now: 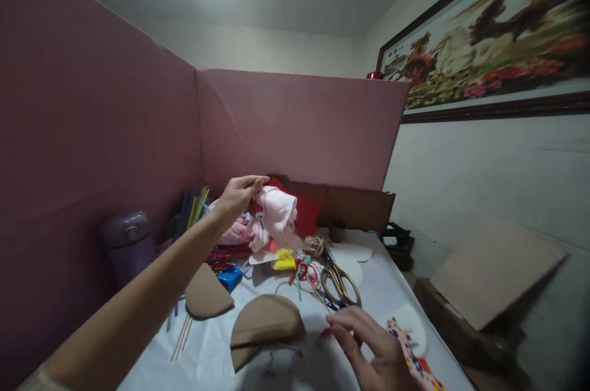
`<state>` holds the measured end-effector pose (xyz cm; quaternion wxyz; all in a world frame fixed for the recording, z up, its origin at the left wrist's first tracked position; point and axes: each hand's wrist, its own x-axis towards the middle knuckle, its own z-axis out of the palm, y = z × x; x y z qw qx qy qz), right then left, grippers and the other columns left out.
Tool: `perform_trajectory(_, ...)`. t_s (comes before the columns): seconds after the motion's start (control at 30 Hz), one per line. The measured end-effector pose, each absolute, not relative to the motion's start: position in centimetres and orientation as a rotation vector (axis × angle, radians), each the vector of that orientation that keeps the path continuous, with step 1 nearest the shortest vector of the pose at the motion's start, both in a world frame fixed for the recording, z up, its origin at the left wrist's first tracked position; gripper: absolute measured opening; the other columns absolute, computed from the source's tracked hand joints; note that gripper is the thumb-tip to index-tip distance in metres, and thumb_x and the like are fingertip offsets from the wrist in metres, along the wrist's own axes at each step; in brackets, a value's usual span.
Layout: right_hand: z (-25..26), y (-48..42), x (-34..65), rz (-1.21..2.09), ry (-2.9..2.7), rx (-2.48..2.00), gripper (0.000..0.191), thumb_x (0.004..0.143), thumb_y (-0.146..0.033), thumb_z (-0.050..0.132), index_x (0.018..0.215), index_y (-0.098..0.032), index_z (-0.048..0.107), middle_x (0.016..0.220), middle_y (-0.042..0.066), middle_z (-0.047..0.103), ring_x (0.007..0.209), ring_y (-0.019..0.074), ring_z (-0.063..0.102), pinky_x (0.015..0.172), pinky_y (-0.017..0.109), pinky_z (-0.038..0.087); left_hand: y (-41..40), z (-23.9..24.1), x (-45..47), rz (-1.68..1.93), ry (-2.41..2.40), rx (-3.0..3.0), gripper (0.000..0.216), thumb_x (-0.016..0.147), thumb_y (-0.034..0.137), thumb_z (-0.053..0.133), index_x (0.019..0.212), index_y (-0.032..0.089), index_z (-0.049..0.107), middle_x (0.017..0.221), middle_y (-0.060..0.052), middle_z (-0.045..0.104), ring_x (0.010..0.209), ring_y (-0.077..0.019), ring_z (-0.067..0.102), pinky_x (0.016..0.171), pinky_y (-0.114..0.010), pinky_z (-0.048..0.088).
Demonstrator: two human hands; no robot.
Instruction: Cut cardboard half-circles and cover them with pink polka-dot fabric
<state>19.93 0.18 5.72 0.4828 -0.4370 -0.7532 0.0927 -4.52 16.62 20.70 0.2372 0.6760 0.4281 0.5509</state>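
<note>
My left hand (242,194) reaches far over the table, its fingers closed on a pale pink cloth (279,209) that hangs from them above a heap of pink fabric (239,231). Low in the view, my right hand (369,342) has thumb and fingertips pinched around what looks like a thin stick (321,299). Just beyond it lie gold-handled scissors (341,285). Two cut pieces of brown cardboard, one semicircular (267,320) and one wedge-shaped (208,292), rest on the white table in front of me.
A lilac flask (129,246) stands at the left. A ball of twine (314,246), a yellow packet (284,259) and a blue packet (229,278) crowd the table's back half. Thin wooden sticks (182,337) lie at the left. Pink partitions (295,126) enclose the left and back.
</note>
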Motion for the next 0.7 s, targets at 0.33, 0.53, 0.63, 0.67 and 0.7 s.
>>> perform_trajectory(0.33, 14.0, 1.9, 13.7, 0.138, -1.76, -0.824, 0.042, 0.081, -0.026, 0.059, 0.122, -0.019, 0.055, 0.125, 0.013, 0.053, 0.112, 0.0265, 0.052, 0.093, 0.039, 0.044, 7.6, 18.7, -2.4, 1.626, 0.995, 1.819, 0.035, 0.073, 0.048, 0.06, 0.074, 0.014, 0.071, 0.051, 0.003, 0.053, 0.044, -0.0091, 0.04, 0.041, -0.022, 0.03)
perform_trajectory(0.53, 16.7, 4.1, 13.2, 0.302, -1.635, -0.863, 0.02, 0.086, -0.025, 0.046, 0.076, -0.017, 0.062, 0.066, 0.001, 0.061, 0.06, 0.0144, 0.056, 0.056, 0.023, 0.045, 7.9, 17.9, -4.9, 1.569, 1.052, 1.818, 0.03, 0.068, 0.042, 0.068, 0.055, 0.014, 0.066, 0.044, 0.002, 0.052, 0.044, -0.0098, 0.043, 0.04, -0.021, 0.03)
perform_trajectory(0.63, 17.7, 5.1, 12.9, 0.274, -1.589, -0.921, 0.024, 0.084, -0.029, 0.048, 0.066, -0.016, 0.058, 0.058, 0.0, 0.057, 0.053, 0.0125, 0.05, 0.051, 0.022, 0.039, 7.3, 17.7, -5.4, 1.531, 1.032, 1.796, 0.032, 0.07, 0.045, 0.065, 0.068, 0.014, 0.069, 0.051, 0.001, 0.058, 0.047, -0.0105, 0.048, 0.04, -0.02, 0.034)
perform_trajectory(0.67, 18.1, 5.3, 12.7, 0.267, -1.6, -0.934, 0.025, 0.081, -0.03, 0.052, 0.061, -0.017, 0.057, 0.054, -0.001, 0.055, 0.05, 0.0119, 0.048, 0.05, 0.022, 0.038, 6.9, 17.7, -5.1, 1.515, 1.001, 1.787, 0.034, 0.071, 0.046, 0.063, 0.079, 0.014, 0.07, 0.06, -0.001, 0.062, 0.051, -0.0116, 0.052, 0.043, -0.021, 0.038)
perform_trajectory(0.7, 18.5, 5.4, 12.5, 0.26, -1.619, -0.941, 0.025, 0.078, -0.031, 0.056, 0.057, -0.017, 0.057, 0.05, -0.002, 0.053, 0.048, 0.0114, 0.047, 0.049, 0.022, 0.037, 6.5, 17.7, -4.7, 1.485, 0.96, 1.781, 0.038, 0.071, 0.046, 0.063, 0.091, 0.014, 0.069, 0.07, -0.002, 0.065, 0.057, -0.013, 0.056, 0.046, -0.022, 0.042)
